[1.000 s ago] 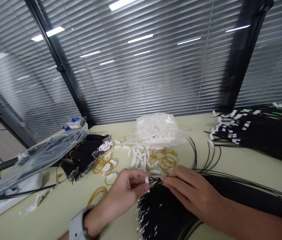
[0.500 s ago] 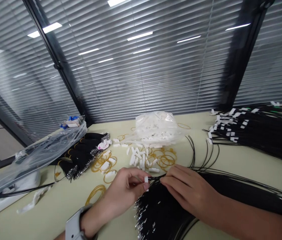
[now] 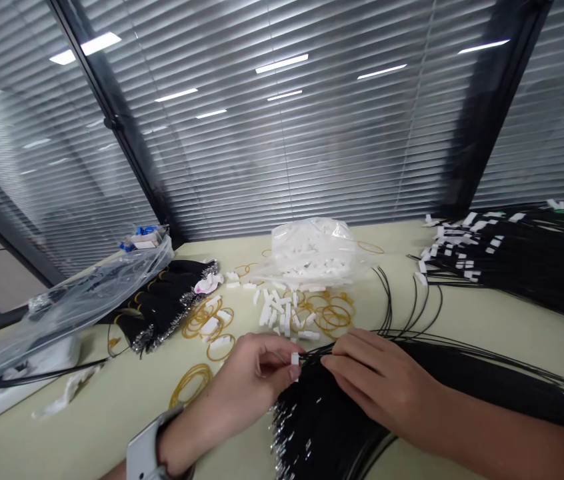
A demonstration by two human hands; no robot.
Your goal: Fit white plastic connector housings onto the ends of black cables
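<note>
Between the thumb and fingers of my left hand (image 3: pixel 257 373) is a small white connector housing (image 3: pixel 295 360). Thin black wires (image 3: pixel 315 353) run from beside that housing to my right hand (image 3: pixel 377 370), whose fingers are closed on them. Whether a wire end sits inside the housing I cannot tell. Beneath both hands lies a thick bundle of black wires (image 3: pixel 332 413), its bare metal terminals fanned toward the left. My right palm rests over this bundle.
Loose white housings (image 3: pixel 277 310) and yellow rubber bands (image 3: pixel 329 317) lie beyond my hands, before a clear plastic bag of housings (image 3: pixel 312 250). Finished-looking wires with white ends (image 3: pixel 467 250) lie at right. Tied black wire bundles (image 3: pixel 162 307) and a plastic sheet (image 3: pixel 82 300) are at left.
Both hands hold nearly the same pose, with the white housing still pinched in the left. The view has shifted very slightly.
</note>
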